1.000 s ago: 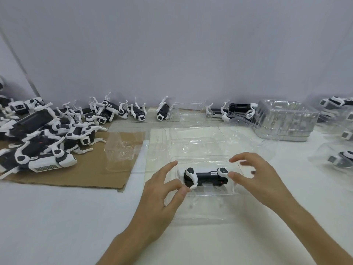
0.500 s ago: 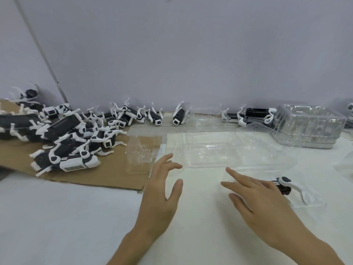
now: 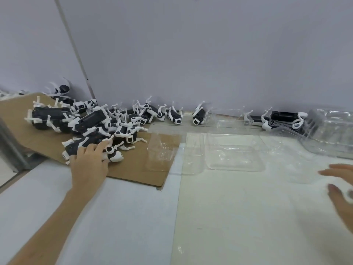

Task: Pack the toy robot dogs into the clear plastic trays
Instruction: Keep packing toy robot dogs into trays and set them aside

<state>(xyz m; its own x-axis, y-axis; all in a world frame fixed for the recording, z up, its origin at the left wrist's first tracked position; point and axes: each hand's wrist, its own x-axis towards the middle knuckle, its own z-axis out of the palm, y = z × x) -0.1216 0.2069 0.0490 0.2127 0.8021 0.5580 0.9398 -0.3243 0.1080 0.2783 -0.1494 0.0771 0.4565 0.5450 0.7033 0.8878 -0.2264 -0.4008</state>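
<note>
- Curl outstretched left hand (image 3: 89, 163) round body of nearest black-and-white plastic toy robot dog (image 3: 82, 145), not legs.
- Steady clear moulded plastic tray (image 3: 236, 169) with slack, empty right hand (image 3: 342, 199).

We counted one brown cardboard sheet (image 3: 137, 169) and, heaped on it, a pile of toy robot dogs (image 3: 89, 121) too tangled to number exactly, at least ten. About four more dogs lay singly in a row beyond it. We made out one open clear plastic tray (image 3: 235, 166), one stack of trays (image 3: 332, 136) whose layers we could not separate, and two hands: one left hand (image 3: 89, 161), one right hand (image 3: 342, 192).
</note>
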